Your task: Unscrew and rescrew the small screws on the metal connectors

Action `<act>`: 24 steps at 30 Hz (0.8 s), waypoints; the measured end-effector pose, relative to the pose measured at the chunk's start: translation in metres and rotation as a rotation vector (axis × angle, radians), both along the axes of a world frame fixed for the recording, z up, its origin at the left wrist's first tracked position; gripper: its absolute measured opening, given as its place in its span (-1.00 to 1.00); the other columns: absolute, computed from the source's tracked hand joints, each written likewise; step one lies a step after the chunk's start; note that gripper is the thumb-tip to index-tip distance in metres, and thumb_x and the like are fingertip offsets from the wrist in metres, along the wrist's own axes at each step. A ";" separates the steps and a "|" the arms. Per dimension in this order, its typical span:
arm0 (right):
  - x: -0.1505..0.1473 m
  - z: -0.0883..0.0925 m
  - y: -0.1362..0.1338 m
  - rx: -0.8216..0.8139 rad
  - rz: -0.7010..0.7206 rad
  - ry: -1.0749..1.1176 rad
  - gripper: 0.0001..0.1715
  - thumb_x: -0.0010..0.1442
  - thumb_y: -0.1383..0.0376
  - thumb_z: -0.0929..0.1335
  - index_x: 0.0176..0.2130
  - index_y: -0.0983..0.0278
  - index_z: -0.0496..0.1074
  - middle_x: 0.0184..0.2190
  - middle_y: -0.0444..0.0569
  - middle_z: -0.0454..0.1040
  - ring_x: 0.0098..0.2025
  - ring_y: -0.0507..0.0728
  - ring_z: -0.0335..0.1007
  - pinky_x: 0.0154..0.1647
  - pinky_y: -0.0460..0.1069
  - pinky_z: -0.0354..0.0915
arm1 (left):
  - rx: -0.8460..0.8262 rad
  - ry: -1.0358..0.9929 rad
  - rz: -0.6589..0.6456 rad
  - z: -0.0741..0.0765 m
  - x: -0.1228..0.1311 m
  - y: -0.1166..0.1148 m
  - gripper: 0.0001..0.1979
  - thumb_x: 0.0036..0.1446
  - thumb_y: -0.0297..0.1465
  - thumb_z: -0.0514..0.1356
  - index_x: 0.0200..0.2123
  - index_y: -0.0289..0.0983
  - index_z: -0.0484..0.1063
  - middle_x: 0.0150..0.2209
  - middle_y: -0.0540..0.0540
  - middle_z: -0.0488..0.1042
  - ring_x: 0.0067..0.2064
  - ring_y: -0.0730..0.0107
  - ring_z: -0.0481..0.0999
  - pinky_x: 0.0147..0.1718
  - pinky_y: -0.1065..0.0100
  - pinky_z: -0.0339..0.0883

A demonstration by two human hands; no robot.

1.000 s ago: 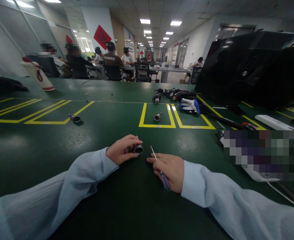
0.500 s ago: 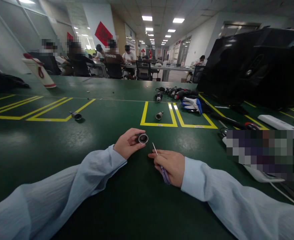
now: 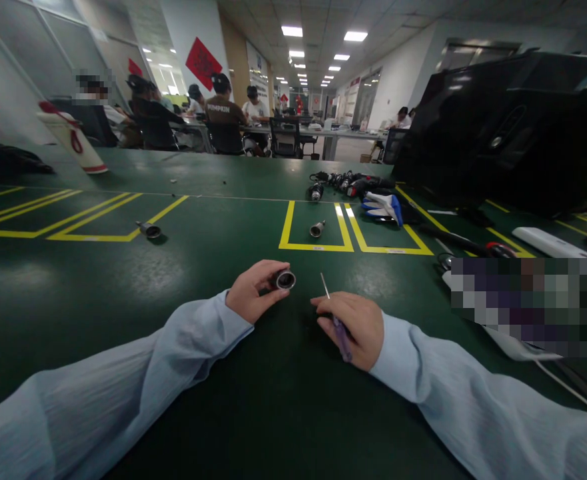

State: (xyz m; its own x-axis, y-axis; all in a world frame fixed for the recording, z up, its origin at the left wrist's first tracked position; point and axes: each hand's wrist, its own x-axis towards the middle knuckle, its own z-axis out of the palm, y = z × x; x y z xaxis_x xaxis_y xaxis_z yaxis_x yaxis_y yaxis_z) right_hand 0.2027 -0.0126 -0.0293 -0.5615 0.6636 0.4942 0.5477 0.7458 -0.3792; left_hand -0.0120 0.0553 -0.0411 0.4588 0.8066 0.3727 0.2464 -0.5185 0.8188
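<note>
Far beyond the held metal fitting [image 3: 286, 280], a shirt [image 3: 222, 115] reads "PUMPKIN".

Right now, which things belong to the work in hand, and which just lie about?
Work in hand:
grey metal cup-shaped part, left hand
slim purple-handled tool, right hand
possibly two similar grey parts

Lying about:
blue-and-white glove
tapered white container, red-banded

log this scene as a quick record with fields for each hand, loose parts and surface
left hand: holds a metal part, its round opening toward the camera
right hand: holds a screwdriver by its purple handle
contact: screwdriver and metal part are apart
loose parts: one similar piece inside a yellow outline, another at a yellow line farther left
surface: green table
</note>
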 end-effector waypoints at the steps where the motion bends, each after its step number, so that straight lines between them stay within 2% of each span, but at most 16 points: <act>1: 0.002 0.003 -0.002 -0.024 -0.037 0.057 -0.83 0.13 0.33 0.21 -0.27 0.32 0.34 -0.36 0.04 0.46 -0.30 0.11 0.38 -0.25 0.03 0.30 | -0.007 -0.015 -0.006 -0.001 0.000 0.000 -0.58 -0.08 -0.46 0.20 -0.08 -0.29 0.28 -0.11 -0.18 0.29 -0.10 0.25 0.38 -0.19 0.21 0.39; 4: 0.004 0.007 -0.009 -0.227 -0.096 0.310 -0.74 0.18 0.28 0.18 -0.35 0.33 0.39 -0.54 -0.04 0.40 -0.46 0.05 0.34 -0.42 -0.03 0.29 | -0.026 -0.046 -0.024 -0.001 -0.001 0.001 -0.57 -0.08 -0.47 0.19 -0.07 -0.28 0.28 -0.10 -0.17 0.28 -0.10 0.25 0.38 -0.16 0.20 0.37; 7: 0.000 0.004 -0.012 -0.483 -0.106 0.539 -0.70 0.18 0.26 0.18 -0.42 0.35 0.39 -0.59 -0.07 0.37 -0.52 0.01 0.33 -0.53 -0.09 0.28 | -0.049 -0.067 -0.027 -0.001 0.000 -0.002 -0.60 -0.10 -0.49 0.19 -0.10 -0.28 0.32 -0.11 -0.16 0.28 -0.12 0.28 0.41 -0.16 0.21 0.38; 9: -0.002 0.000 -0.012 -0.558 -0.092 0.584 -0.73 0.17 0.26 0.20 -0.42 0.36 0.39 -0.58 -0.06 0.39 -0.52 0.02 0.34 -0.54 -0.09 0.29 | -0.071 -0.086 -0.026 0.000 0.002 -0.005 -0.61 -0.10 -0.50 0.19 -0.12 -0.28 0.34 -0.12 -0.15 0.28 -0.13 0.28 0.41 -0.15 0.21 0.38; 19: -0.002 -0.003 -0.012 -0.468 -0.143 0.400 -0.73 0.16 0.32 0.19 -0.45 0.34 0.40 -0.60 -0.07 0.40 -0.54 0.01 0.34 -0.54 -0.10 0.28 | -0.145 -0.122 -0.020 0.000 0.006 -0.012 -0.61 -0.16 -0.52 0.21 -0.15 -0.26 0.37 -0.12 -0.13 0.28 -0.11 0.25 0.40 -0.13 0.18 0.36; 24: -0.008 -0.002 -0.013 -0.441 -0.158 0.469 -0.74 0.15 0.32 0.20 -0.44 0.36 0.41 -0.57 -0.03 0.44 -0.53 0.03 0.38 -0.51 -0.08 0.32 | -0.226 -0.204 0.004 -0.001 0.009 -0.012 -0.59 -0.19 -0.55 0.21 -0.17 -0.28 0.38 -0.10 -0.13 0.28 -0.11 0.26 0.41 -0.11 0.19 0.34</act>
